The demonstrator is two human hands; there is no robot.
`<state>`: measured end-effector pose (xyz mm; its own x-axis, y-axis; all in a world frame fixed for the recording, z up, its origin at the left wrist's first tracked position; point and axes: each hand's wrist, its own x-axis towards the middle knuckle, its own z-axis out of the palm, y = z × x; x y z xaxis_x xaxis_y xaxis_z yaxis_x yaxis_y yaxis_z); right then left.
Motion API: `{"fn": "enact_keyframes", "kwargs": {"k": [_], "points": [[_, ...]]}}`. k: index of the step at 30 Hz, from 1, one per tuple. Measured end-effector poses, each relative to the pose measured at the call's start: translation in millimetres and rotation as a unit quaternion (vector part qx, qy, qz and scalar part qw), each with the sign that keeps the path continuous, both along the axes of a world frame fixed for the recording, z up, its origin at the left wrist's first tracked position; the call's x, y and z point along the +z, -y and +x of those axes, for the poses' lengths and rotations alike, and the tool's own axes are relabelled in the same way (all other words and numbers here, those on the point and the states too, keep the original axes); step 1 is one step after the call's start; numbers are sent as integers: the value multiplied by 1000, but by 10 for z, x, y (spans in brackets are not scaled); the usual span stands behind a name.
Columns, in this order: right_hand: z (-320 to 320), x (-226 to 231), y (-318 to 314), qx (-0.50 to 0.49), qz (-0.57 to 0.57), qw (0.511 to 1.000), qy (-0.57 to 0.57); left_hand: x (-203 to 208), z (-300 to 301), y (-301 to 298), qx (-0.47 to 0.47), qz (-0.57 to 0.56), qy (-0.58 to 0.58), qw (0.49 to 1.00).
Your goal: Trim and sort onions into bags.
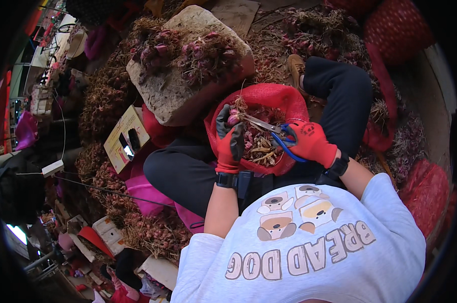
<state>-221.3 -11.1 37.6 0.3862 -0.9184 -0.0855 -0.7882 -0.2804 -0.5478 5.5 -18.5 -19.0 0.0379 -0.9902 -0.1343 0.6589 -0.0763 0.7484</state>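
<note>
Head view: left hand (230, 144), in a red-and-black glove, is closed around a shallot (233, 117) by its stem, held over the red mesh sack (269, 96) on the lap. Right hand (309, 142), same glove type, fingers curled through the blue handles of the scissors (269, 129); blades point left, tips at the shallot, look slightly parted, hard to tell. Sack holds trimmings and bulbs. Far left of it, a flat stone block (173, 96) carries a shallot pile (188, 53). More red sacks (397, 28) far right.

A yellow rectangular card (126, 137), perhaps a sign, lies left of the red mesh sack (269, 98).
</note>
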Motion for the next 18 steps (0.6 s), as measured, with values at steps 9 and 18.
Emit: {"fn": "enact_keyframes", "kwargs": {"k": [9, 18], "points": [[-64, -128, -8, 16, -8, 999, -36, -56, -39, 8, -16, 4, 50, 999], [-69, -153, 48, 24, -1, 992, -121, -42, -29, 9, -23, -9, 100, 995]]}}
